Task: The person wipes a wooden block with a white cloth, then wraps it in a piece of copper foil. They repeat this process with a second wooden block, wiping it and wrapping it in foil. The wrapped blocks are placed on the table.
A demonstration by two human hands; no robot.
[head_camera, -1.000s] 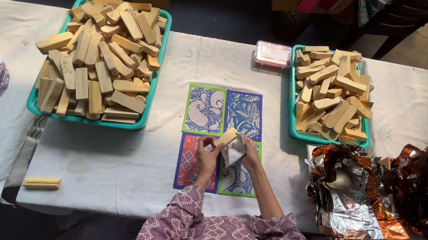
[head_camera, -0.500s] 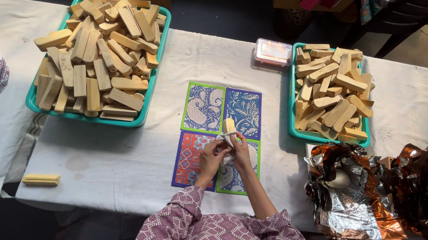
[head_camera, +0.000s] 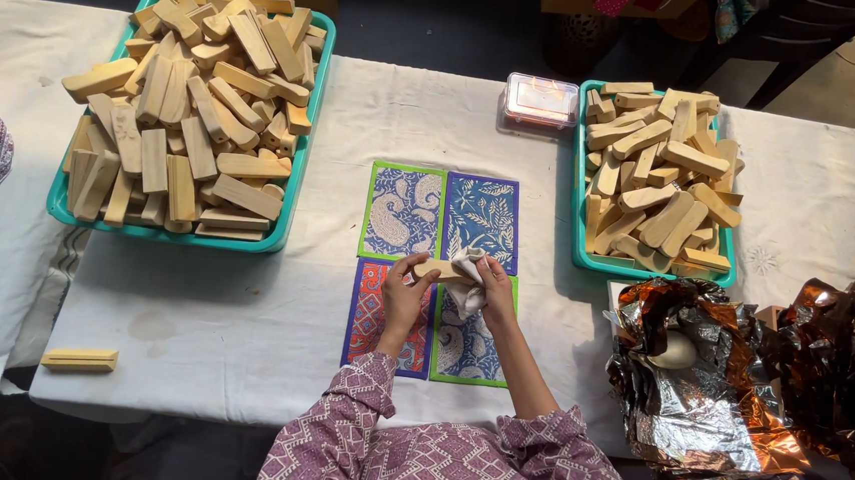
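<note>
My left hand (head_camera: 405, 291) grips one end of a small pale wooden block (head_camera: 437, 269), held level above the patterned cards. My right hand (head_camera: 491, 287) presses a crumpled white cloth (head_camera: 468, 276) against the block's other end. Under both hands lie patterned cards (head_camera: 405, 208) in blue, green and red, set in a two-by-two square on the white tablecloth (head_camera: 241, 327). My sleeves are purple with a pale print.
A teal tray (head_camera: 284, 210) heaped with wooden blocks stands at the left, and a second teal tray (head_camera: 579, 221) of blocks at the right. A clear plastic box (head_camera: 541, 100) sits at the back. Crumpled copper foil (head_camera: 738, 392) lies at the right. One loose block (head_camera: 79, 358) rests near the front left edge.
The block has turned from upright to level in my hands. Both hands have shifted slightly toward the middle of the cards, with the cloth now wrapped over the block's right end.
</note>
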